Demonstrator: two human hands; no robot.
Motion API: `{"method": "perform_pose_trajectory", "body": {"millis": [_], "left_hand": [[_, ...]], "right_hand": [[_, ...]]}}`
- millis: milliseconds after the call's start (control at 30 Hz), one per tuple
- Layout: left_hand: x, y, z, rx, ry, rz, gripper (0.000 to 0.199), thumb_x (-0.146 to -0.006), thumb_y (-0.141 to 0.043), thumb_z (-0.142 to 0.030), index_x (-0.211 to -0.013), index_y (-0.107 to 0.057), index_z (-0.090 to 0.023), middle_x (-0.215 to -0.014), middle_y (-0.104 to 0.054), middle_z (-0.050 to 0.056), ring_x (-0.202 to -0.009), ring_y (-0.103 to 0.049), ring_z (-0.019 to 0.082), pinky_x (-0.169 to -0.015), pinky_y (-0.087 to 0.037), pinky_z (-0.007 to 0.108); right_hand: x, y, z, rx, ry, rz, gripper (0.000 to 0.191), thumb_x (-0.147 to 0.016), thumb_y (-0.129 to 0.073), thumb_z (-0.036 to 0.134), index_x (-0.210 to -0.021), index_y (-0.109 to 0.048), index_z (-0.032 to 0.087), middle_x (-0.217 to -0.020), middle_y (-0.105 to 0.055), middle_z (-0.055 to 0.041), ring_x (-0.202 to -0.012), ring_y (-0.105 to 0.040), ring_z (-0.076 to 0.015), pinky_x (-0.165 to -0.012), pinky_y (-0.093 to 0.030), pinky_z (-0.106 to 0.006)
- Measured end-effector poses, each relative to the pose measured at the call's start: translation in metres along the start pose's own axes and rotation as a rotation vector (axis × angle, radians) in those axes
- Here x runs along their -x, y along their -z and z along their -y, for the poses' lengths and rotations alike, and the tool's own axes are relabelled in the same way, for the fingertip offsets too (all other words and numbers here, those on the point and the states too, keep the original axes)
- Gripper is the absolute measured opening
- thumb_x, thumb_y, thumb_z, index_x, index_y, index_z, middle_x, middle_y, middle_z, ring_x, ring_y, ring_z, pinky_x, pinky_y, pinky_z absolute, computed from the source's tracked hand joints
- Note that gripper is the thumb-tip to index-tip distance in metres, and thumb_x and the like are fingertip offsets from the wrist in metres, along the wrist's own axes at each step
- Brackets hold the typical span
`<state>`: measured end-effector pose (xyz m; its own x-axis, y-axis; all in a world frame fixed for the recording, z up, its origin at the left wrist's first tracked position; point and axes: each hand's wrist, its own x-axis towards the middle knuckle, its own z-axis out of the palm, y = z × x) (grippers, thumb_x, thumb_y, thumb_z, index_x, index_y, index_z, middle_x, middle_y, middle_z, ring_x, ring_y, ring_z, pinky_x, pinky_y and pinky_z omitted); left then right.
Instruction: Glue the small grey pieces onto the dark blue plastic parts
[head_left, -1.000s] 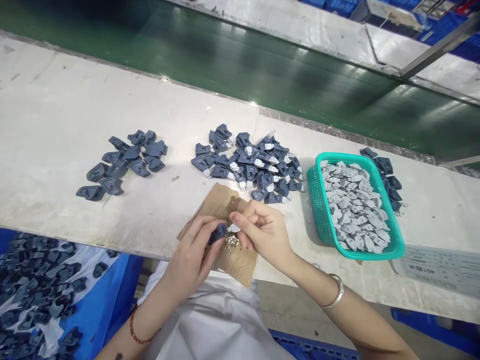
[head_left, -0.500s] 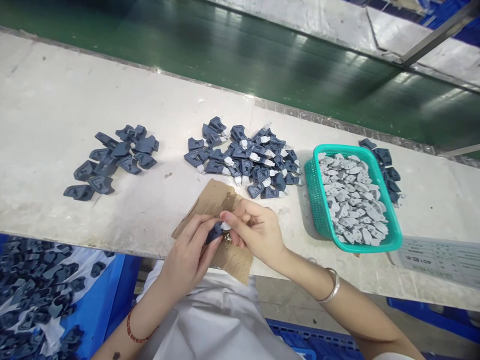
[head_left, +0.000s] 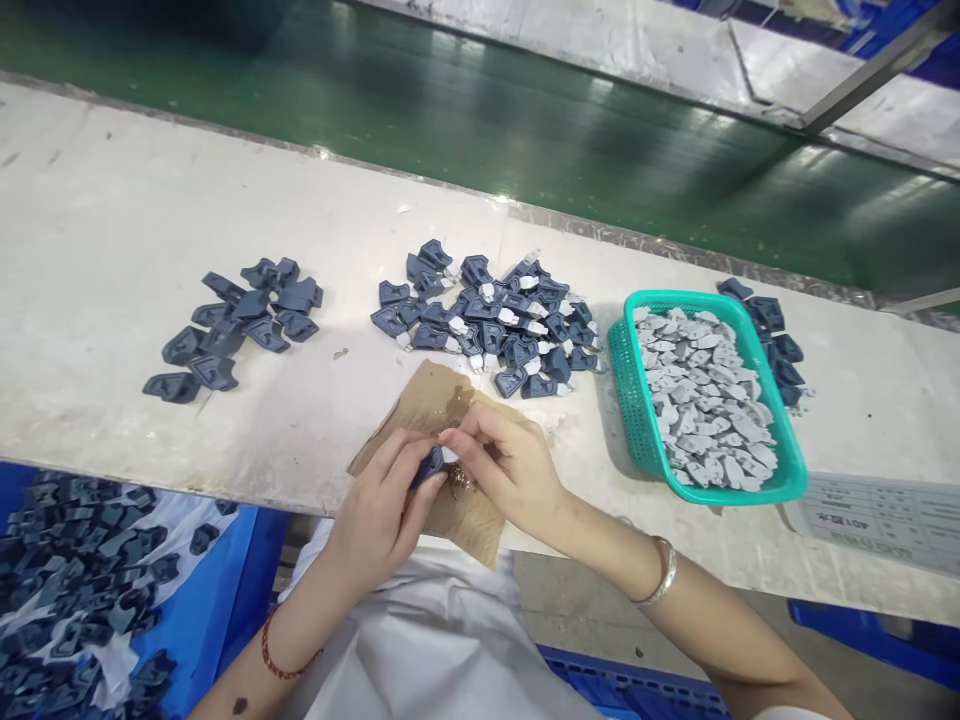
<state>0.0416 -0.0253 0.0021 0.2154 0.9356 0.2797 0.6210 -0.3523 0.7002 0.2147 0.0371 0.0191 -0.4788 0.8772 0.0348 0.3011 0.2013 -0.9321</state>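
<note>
My left hand (head_left: 381, 503) is closed around a dark blue plastic piece (head_left: 427, 466), over a brown cardboard sheet (head_left: 469, 520) at the table's front edge. A small white piece (head_left: 448, 454) sits at the right end of the blue one, pinched by my right hand (head_left: 514, 465) between thumb and fingers. Wet, shiny spots mark the cardboard under my hands. Beyond it lies a pile of blue pieces with white tips (head_left: 491, 333). A green basket (head_left: 628, 400) of white-grey pieces (head_left: 709, 400) stands to the right.
More dark blue pieces (head_left: 251, 307) lie on the table (head_left: 97, 250) at left, and others (head_left: 786, 347) behind the basket. A blue bin (head_left: 217, 590) of dark pieces is at lower left. A printed sheet (head_left: 877, 520) lies at right. A green belt (head_left: 450, 120) runs along the far side.
My right hand's fingers have closed in more around the white piece, with fewer of them spread below it. The view has shifted slightly; my left hand keeps its hold.
</note>
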Motion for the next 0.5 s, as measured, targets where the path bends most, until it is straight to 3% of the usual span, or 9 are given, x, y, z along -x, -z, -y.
{"method": "perform_pose_trajectory", "body": {"millis": [100, 200, 500], "left_hand": [[-0.0003, 0.0016, -0.0025, 0.027, 0.042, 0.008, 0.017, -0.1, -0.045, -0.015, -0.116, -0.052, -0.019, -0.103, -0.063, 0.008, -0.095, -0.063, 0.019, -0.083, -0.053, 0.028], [0.0006, 0.003, -0.0027, 0.056, 0.044, 0.025, 0.016, -0.1, -0.045, -0.016, -0.114, -0.052, -0.02, -0.102, -0.064, 0.008, -0.092, -0.064, 0.019, -0.079, -0.052, 0.029], [0.0003, 0.0082, 0.0013, 0.185, 0.034, 0.077, 0.015, -0.1, -0.043, -0.018, -0.107, -0.056, -0.019, -0.095, -0.065, 0.008, -0.087, -0.063, 0.02, -0.076, -0.051, 0.03]], "right_hand": [[-0.0042, 0.0046, -0.0008, 0.267, 0.207, -0.002, 0.047, -0.108, -0.03, 0.048, -0.073, -0.046, 0.023, -0.062, -0.057, -0.0007, -0.058, -0.051, -0.0144, -0.059, -0.037, -0.027], [-0.0068, 0.0051, -0.0023, 0.454, 0.322, 0.066, 0.052, -0.11, -0.018, 0.045, -0.071, -0.043, 0.023, -0.059, -0.055, -0.0011, -0.056, -0.049, -0.0148, -0.057, -0.033, -0.028], [-0.0051, -0.0034, -0.01, 0.535, 0.374, 0.146, 0.05, -0.111, -0.02, 0.04, -0.077, -0.052, 0.022, -0.063, -0.06, -0.0027, -0.058, -0.054, -0.0169, -0.059, -0.033, -0.029]]}}
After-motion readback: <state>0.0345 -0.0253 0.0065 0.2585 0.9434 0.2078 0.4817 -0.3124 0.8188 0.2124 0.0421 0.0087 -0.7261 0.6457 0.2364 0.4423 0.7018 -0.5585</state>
